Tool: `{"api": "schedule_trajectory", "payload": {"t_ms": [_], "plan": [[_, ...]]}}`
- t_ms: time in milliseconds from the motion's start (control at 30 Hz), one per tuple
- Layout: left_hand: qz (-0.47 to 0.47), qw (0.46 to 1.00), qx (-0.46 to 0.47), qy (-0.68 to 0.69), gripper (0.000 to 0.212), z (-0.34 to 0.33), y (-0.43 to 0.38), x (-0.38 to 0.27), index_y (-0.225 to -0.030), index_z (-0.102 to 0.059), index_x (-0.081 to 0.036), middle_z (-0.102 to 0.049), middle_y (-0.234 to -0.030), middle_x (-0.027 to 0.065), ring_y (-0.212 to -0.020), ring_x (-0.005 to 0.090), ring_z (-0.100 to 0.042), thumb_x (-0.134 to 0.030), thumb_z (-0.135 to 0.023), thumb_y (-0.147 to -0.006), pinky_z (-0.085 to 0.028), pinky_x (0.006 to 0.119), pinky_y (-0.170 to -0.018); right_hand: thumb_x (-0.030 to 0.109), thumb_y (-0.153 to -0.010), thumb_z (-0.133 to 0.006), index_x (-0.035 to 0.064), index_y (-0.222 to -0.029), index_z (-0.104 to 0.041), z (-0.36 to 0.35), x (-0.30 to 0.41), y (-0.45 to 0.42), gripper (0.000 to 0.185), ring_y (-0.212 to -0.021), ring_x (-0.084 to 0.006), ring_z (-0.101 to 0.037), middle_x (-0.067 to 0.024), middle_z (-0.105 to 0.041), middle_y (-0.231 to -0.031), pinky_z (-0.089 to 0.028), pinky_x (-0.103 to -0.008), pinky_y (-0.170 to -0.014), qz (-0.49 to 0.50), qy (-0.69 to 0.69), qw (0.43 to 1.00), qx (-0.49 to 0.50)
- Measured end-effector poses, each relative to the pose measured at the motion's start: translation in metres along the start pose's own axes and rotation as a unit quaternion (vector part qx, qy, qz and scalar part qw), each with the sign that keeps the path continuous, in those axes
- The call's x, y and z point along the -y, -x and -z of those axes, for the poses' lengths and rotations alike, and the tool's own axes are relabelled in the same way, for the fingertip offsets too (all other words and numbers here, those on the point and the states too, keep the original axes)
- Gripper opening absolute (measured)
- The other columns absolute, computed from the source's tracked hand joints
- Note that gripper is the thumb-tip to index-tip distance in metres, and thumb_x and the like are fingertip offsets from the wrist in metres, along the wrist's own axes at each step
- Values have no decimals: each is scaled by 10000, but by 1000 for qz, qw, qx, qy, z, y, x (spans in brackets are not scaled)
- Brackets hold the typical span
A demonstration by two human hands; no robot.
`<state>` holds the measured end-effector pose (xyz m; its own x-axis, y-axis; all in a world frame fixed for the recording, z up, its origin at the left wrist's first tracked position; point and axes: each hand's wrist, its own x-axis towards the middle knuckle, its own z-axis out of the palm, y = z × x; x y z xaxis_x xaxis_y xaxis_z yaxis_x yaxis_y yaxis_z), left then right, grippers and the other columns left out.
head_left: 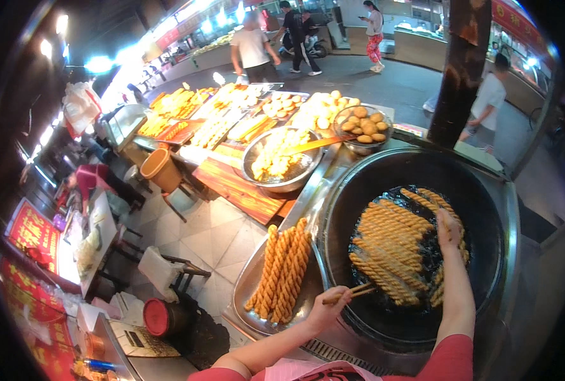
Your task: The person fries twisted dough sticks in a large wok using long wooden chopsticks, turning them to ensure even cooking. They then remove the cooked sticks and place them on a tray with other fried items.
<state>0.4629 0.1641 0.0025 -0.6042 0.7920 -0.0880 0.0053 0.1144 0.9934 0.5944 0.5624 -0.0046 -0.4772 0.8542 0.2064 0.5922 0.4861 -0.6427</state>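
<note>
A large round wok [482, 281] of dark oil sits before me, with several golden twisted dough sticks [392, 243] frying in it, most side by side. At the wok's near left rim, my left hand [331, 307] grips a pair of wooden chopsticks [361, 289], their tips over the wok's inner edge. My right hand [448, 228] is above the oil on the right, over another group of twists [437, 199]. Its fingers are bent, and whether they hold anything is unclear. To the left, a steel tray [306, 319] carries browned twists [280, 271].
A steel basin [282, 185] holds fried pieces and an orange-handled tool [318, 144]. Behind it are a basket of round fried balls [365, 125] and trays of fried food [215, 128]. A post [461, 71] rises beyond the wok. A red-lidded bucket [157, 317] and stool [161, 269] stand left.
</note>
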Motion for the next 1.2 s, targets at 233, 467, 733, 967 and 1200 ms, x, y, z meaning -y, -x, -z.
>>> {"api": "schedule_trajectory", "payload": {"t_ms": [233, 467, 733, 967, 1200], "plan": [[-85, 991, 10, -106, 166, 3, -9, 0, -1042, -653, 19, -654, -921, 88, -844, 178, -629, -131, -634, -976, -503, 287, -735, 378, -1050, -442, 51, -1293, -617, -52, -29, -65, 443, -1168, -328, -588, -193, -612, -1286, -522, -446, -950, -59, 72, 994, -55], [-94, 988, 3, -120, 139, 3, -15, -5, -1042, -654, -13, -642, -923, 115, -805, 222, -634, -114, -670, -947, -509, 302, -712, 257, -1062, -451, 117, -627, -418, -69, 15, -24, 459, -486, -176, -263, -46, -349, -551, -258, -379, -535, -255, -381, 881, 113], [-106, 989, -13, -98, 177, 12, -16, -5, -1027, -655, 18, -661, -920, 102, -842, 199, -638, -149, -643, -970, -501, 291, -737, 107, -938, -640, 22, -1149, -647, -42, -13, 88, 227, -842, -292, -657, -146, -673, -916, -529, -383, -677, 189, 52, 975, 107], [-122, 990, -29, -72, 124, 8, -23, 9, -1005, -662, 10, -669, -919, 133, -809, 257, -647, -74, -693, -919, -514, 308, -720, 100, -855, -743, 46, -1090, -667, -37, 2, 183, 253, -658, -264, -654, -104, -656, -729, -510, -365, -536, 209, 64, 976, 20], [-172, 981, -48, -82, 135, -2, -33, 18, -1012, -662, 11, -652, -901, 127, -803, 244, -632, -96, -683, -933, -506, 309, -718, 130, -882, -727, 38, -1129, -670, 3, 33, 243, 270, -864, -308, -713, -158, -721, -930, -593, -403, -716, 177, 25, 983, 49]]}}
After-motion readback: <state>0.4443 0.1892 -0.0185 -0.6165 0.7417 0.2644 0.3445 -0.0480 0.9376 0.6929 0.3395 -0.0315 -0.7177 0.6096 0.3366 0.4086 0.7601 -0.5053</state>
